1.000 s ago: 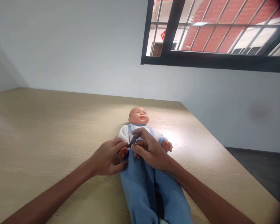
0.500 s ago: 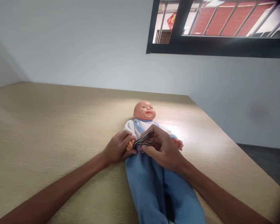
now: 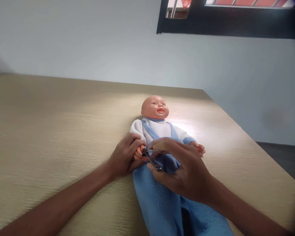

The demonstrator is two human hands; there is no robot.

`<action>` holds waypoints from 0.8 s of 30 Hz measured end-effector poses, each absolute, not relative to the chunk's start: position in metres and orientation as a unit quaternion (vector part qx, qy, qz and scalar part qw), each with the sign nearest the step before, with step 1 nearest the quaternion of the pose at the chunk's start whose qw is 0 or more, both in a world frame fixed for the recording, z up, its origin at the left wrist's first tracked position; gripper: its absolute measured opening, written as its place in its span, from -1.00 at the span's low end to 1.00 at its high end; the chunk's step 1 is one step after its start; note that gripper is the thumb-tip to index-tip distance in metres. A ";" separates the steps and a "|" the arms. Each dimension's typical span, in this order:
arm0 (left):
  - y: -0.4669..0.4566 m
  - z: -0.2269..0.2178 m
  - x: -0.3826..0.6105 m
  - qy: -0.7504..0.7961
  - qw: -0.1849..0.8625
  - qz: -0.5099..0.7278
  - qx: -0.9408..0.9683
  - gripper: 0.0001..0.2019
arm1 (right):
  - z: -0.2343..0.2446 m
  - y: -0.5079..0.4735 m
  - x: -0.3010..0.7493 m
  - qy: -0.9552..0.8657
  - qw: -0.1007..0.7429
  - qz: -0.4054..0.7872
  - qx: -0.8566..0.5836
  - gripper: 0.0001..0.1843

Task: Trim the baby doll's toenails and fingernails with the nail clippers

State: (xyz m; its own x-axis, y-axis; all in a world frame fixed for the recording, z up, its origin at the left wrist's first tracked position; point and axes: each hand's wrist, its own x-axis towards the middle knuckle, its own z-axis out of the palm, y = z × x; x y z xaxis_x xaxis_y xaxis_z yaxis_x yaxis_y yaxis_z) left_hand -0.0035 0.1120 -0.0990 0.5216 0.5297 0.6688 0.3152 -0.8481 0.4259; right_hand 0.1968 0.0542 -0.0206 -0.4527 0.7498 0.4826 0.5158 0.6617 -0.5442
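A baby doll [image 3: 155, 107] in a white top and blue fleece overalls lies on its back on the table, its head at the far end. My left hand [image 3: 126, 154] is closed around the doll's small hand [image 3: 138, 152] on the left, leaving its fingers poking out. Between thumb and fingers, my right hand [image 3: 182, 164] grips a metal nail clipper [image 3: 152, 160]. The clipper's jaws are at the doll's fingers; whether they touch, I cannot tell. Its lever slants downward, spread from the body, near my right thumb. The doll's other hand [image 3: 198, 148] rests beyond my right hand.
The wooden table [image 3: 64, 111] stretches to the left and away to a pale wall [image 3: 88, 39]. Its right edge slants down toward a dark floor [image 3: 275, 157]. A dark-framed window [image 3: 231, 21] is at the upper right.
The nail clipper has turned over: its lever slanted upward before and now slants downward. My right hand has shifted slightly right and opened wider around it. The view has tilted down.
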 end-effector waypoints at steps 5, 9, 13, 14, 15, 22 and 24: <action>0.112 -0.099 -0.003 0.240 0.115 0.432 0.862 -0.61 | -0.022 0.054 0.199 -0.848 0.360 0.142 -0.363 -0.73; 0.112 -0.098 -0.004 0.239 0.107 0.428 0.865 -0.63 | -0.021 0.052 0.199 -0.854 0.353 0.119 -0.364 -0.77; 0.112 -0.098 -0.005 0.237 0.117 0.426 0.865 -0.65 | -0.022 0.051 0.199 -0.863 0.338 0.070 -0.367 -0.82; 0.112 -0.099 -0.005 0.236 0.120 0.425 0.865 -0.65 | -0.022 0.051 0.200 -0.866 0.335 0.058 -0.365 -0.83; 0.112 -0.099 -0.005 0.236 0.123 0.424 0.865 -0.66 | -0.022 0.051 0.200 -0.869 0.333 0.049 -0.362 -0.84; 0.112 -0.098 -0.005 0.238 0.131 0.422 0.865 -0.67 | -0.022 0.053 0.201 -0.879 0.318 0.055 -0.352 -0.80; 0.112 -0.097 -0.005 0.239 0.130 0.421 0.865 -0.66 | -0.022 0.053 0.201 -0.881 0.319 0.060 -0.343 -0.84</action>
